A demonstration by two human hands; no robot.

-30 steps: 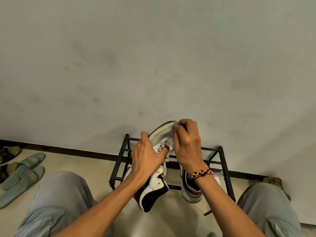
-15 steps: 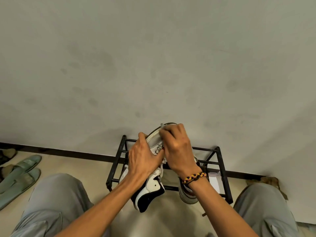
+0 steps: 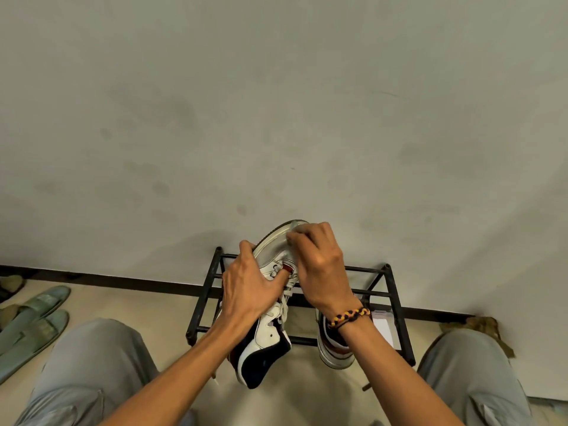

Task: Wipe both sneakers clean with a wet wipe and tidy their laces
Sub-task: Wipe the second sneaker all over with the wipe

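One sneaker (image 3: 270,305) is held up in the air, in front of the black rack (image 3: 396,305) and between the knees. Its long line runs from the dark heel, low and near the body, up to the toe, which points away at the wall. The left hand (image 3: 246,290) is wrapped round the middle of the shoe, by the laces (image 3: 287,298), and it is gripped firmly there. The right hand (image 3: 319,262) is set over the toe, the far end, so it is the nearer hand for rubbing that part. Its fingers are curled down onto the toe, and a pale bit that may be the wet wipe (image 3: 296,227) is seen under them, but most of it is hidden, so it cannot be told for sure. The other sneaker (image 3: 333,348) is left on the rack, half covered by the right wrist. Its laces cannot be seen.
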